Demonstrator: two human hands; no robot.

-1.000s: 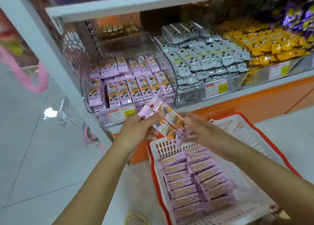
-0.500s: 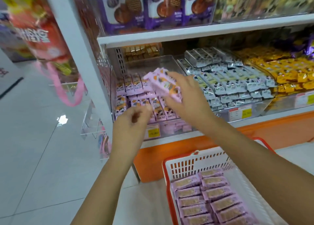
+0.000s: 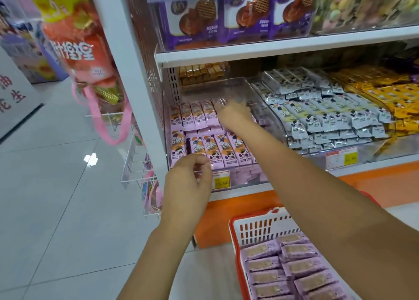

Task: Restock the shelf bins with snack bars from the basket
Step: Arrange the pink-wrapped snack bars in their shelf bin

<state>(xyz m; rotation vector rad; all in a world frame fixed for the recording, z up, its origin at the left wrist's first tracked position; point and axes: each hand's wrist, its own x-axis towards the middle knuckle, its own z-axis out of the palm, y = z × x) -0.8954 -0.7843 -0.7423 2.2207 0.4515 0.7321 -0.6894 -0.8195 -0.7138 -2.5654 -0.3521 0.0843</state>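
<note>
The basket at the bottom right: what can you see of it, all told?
The basket looks like white plastic, with a red rim and rows of upright slots in its wall. It stands low in front of the shelf's orange base and is cut off by the picture's edge. Inside, purple-wrapped snack bars lie flat in two neat rows. Neither the left hand nor the right hand touches it.

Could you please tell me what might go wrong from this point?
The right hand reaches over the front row of pink snack bars into the clear bin; withdrawing, the arm could drag that row askew. The left hand hovers by the price tag and might knock it loose.
</note>
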